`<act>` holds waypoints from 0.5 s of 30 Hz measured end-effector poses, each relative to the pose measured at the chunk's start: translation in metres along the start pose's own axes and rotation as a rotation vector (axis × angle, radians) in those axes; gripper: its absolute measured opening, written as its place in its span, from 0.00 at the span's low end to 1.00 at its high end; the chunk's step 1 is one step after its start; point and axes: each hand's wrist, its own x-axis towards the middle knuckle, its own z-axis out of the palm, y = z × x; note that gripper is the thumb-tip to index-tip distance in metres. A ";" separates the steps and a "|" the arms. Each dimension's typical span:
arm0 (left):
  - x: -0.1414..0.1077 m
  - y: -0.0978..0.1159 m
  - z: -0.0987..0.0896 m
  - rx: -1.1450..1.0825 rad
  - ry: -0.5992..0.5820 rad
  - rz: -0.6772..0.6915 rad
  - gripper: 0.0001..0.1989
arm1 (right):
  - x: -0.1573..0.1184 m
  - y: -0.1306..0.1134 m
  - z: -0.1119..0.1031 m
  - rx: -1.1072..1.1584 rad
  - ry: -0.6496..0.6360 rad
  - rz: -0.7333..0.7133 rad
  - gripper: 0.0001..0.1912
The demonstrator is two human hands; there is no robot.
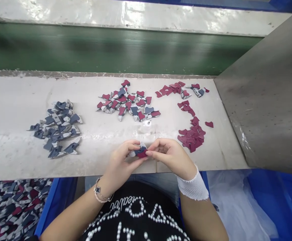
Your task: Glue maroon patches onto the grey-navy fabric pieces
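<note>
A pale work table [17,157] runs across the view, with a green conveyor belt [110,50] at twelve o'clock. Seen from the hands, grey cut pieces [58,129] lie at ten o'clock, mixed grey-and-maroon pieces [128,103] at twelve, and loose maroon patches [191,137] at two. At the table's six o'clock edge, the half-closed left hand [120,160] and right hand [169,157] pinch a grey-blue piece with maroon patch [141,151] between their fingertips.
</note>
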 end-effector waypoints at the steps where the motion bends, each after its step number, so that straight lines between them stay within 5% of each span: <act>1: 0.000 -0.001 0.000 0.010 -0.005 0.002 0.12 | 0.001 0.000 -0.001 0.005 -0.001 -0.001 0.13; 11: 0.008 0.000 -0.007 0.117 0.012 0.266 0.12 | 0.006 -0.001 -0.006 -0.027 -0.031 0.016 0.12; 15: 0.010 0.003 -0.010 0.042 -0.001 0.265 0.13 | 0.004 -0.007 -0.007 -0.048 -0.042 -0.013 0.11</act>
